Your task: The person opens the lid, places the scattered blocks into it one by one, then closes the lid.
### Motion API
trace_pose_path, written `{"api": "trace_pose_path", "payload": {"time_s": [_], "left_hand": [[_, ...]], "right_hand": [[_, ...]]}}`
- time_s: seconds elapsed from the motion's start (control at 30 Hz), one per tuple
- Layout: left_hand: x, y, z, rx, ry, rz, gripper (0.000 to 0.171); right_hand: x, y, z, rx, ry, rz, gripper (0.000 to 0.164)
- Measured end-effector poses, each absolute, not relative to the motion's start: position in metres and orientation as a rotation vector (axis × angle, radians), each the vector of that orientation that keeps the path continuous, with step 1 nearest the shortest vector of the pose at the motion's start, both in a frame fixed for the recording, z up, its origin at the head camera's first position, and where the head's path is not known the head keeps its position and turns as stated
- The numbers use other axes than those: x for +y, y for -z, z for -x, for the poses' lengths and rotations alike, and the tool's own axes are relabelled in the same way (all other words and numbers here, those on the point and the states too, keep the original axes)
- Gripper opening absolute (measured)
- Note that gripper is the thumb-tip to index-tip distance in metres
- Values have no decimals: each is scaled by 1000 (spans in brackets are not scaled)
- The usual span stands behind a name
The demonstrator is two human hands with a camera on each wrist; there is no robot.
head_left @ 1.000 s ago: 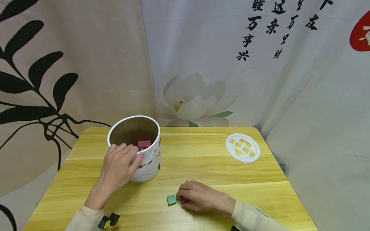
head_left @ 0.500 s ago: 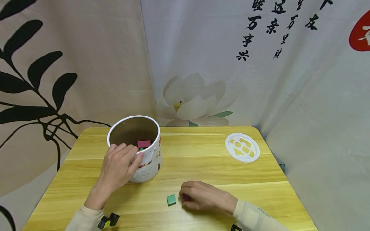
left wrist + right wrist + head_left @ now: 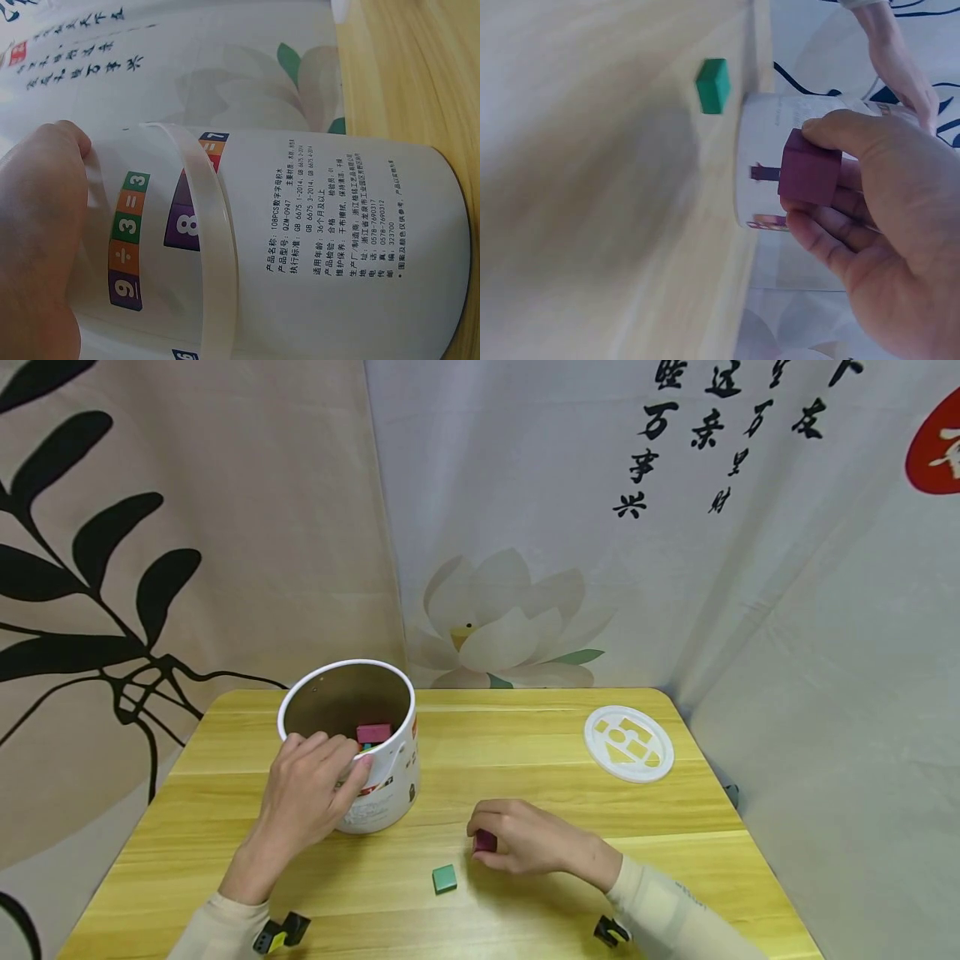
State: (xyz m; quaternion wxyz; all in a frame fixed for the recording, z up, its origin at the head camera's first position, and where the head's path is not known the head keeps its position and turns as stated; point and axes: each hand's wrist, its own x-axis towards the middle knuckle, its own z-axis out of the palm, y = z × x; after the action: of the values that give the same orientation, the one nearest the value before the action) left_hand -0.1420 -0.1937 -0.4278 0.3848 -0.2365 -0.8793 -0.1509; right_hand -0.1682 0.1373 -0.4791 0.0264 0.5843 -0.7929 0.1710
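Note:
A white bucket [image 3: 384, 793] with printed number pictures stands at the left of the table, and a pink block [image 3: 374, 733] shows inside it. My left hand [image 3: 311, 785] grips the near rim, fingers over the edge and thumb outside. Between thumb and fingers, my right hand [image 3: 528, 839] pinches a purple block [image 3: 810, 171], held a little above the table. A green block [image 3: 445, 879] lies on the wood, left of and nearer than the right hand. In the left wrist view, the bucket's handle [image 3: 214, 247] hangs against its printed side.
A round white lid [image 3: 630, 744] with shaped cutouts lies at the back right of the wooden table [image 3: 517, 760]. Printed cloth [image 3: 525, 485] hangs behind the table. Black wrist mounts [image 3: 282, 933] sit at both sleeves.
My right hand has lifted the purple block off the table and moved slightly away from the green block. The left hand has stayed on the bucket rim.

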Motion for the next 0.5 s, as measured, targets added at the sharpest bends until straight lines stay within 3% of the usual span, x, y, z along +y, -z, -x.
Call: {"api": "trace_pose_path", "payload": {"time_s": [0.5], "left_hand": [[-194, 428, 143, -2230, 389, 609, 34]], "right_hand": [[123, 425, 198, -2281, -689, -1779, 15]]}}
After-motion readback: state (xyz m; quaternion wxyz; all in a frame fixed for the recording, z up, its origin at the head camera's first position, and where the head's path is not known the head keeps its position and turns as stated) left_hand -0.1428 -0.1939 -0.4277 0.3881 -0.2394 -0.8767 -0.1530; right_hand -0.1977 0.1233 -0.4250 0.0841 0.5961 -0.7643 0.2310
